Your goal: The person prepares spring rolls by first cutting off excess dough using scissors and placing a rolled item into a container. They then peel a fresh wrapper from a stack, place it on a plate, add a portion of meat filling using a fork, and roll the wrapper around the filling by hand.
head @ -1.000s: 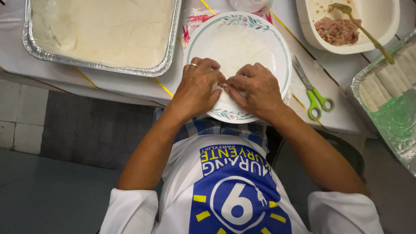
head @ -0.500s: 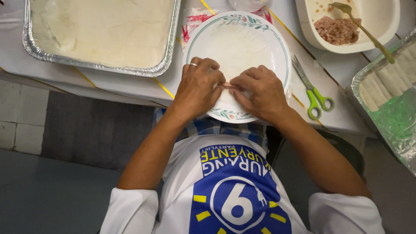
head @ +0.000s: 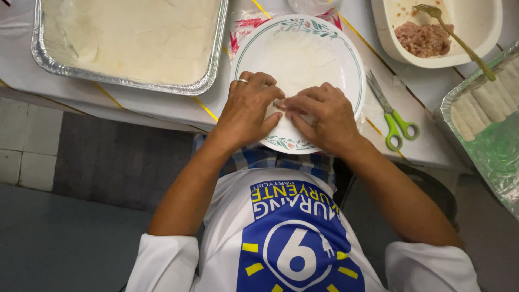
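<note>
Now the two hands sit closer together than a second ago — fingertips have drawn inward and meet over the near half of the plate (head: 346, 59), the thin wrapper (head: 294, 62) tucked under them, so the rolling looks further along. Left hand (head: 246, 111), ring on one finger, and right hand (head: 319, 116) both curl their grip, pinching a small pale roll (head: 278, 104) at the plate's near middle. Wrapper: translucent, soft, limp. Plate: round, glazed white, green band with floral rim. Left of the plate — a foil tray (head: 48, 59) of pale sheets. Right of it, green-handled scissors (head: 392, 113) on the counter (head: 421, 86); beyond, a cream dish (head: 476, 32) of minced meat with a fork (head: 459, 38), and a foil tray of finished rolls (head: 481, 103).
</note>
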